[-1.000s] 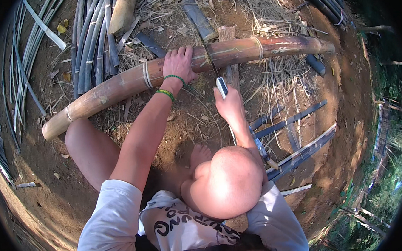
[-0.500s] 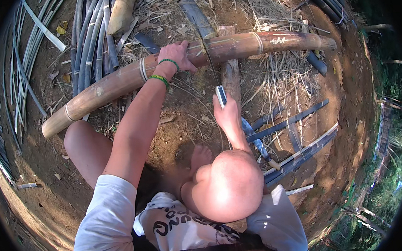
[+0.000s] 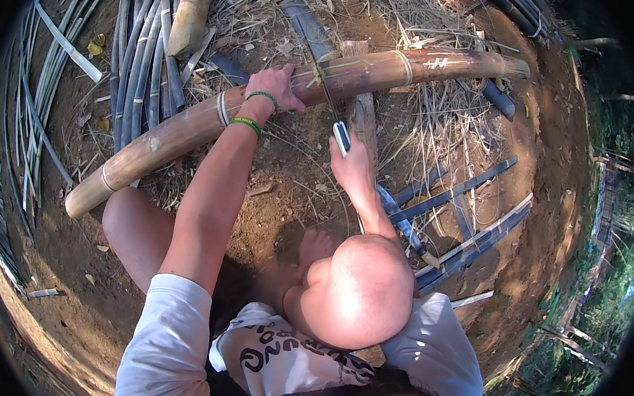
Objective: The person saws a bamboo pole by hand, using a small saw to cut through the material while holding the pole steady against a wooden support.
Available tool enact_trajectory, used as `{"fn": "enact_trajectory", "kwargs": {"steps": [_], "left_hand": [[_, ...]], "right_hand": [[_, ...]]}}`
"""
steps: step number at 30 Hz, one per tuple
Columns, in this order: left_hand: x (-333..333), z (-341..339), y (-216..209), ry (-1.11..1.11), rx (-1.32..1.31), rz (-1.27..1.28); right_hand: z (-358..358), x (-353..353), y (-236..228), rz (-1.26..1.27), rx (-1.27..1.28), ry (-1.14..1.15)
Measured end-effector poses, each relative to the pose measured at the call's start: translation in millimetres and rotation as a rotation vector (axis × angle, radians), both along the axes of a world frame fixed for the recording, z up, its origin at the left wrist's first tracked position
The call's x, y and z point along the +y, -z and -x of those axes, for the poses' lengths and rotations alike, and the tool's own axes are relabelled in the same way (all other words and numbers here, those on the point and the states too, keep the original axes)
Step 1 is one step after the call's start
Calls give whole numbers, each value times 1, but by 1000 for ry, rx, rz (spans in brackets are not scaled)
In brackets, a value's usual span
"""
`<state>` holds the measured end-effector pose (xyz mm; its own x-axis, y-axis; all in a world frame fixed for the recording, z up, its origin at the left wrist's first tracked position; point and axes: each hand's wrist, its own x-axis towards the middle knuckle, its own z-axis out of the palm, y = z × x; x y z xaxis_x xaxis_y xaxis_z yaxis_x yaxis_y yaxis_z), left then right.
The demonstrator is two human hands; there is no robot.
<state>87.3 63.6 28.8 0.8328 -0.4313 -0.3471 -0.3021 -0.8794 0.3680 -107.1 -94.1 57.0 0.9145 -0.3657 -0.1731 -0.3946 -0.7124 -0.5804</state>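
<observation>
A thick brown bamboo pole [image 3: 175, 130] lies crosswise in front of me, with pale rings at its joints. My left hand [image 3: 272, 88] presses down on it, fingers wrapped over its far side, just left of the saw. A handsaw [image 3: 342, 139] with a black-and-white handle is gripped in my right hand [image 3: 353, 165], on the near side of the pole. Its narrow blade runs away from me across the pole. Whether the teeth have entered the bamboo cannot be made out. Beneath the pole, near the blade, sits a wooden block [image 3: 361, 119].
Dark bamboo poles [image 3: 138, 64] and thin split strips [image 3: 33, 121] lie at the far left. A cut bamboo length [image 3: 191, 20] rests behind the pole. To the right are a long blade with a wooden handle [image 3: 410, 232], split slats [image 3: 479, 242] and scattered dry shavings [image 3: 443, 125].
My right hand and the saw have slid a little forward and to the left, the handle now closer to the pole. My left hand still holds the pole.
</observation>
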Motion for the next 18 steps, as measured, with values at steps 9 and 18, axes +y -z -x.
{"fn": "enact_trajectory", "kwargs": {"steps": [9, 18], "left_hand": [[14, -7, 10, 15, -14, -6], [15, -14, -1, 33, 60, 1]], "right_hand": [[81, 0, 0, -113, -35, 75], [-71, 7, 13, -110, -60, -14]]}}
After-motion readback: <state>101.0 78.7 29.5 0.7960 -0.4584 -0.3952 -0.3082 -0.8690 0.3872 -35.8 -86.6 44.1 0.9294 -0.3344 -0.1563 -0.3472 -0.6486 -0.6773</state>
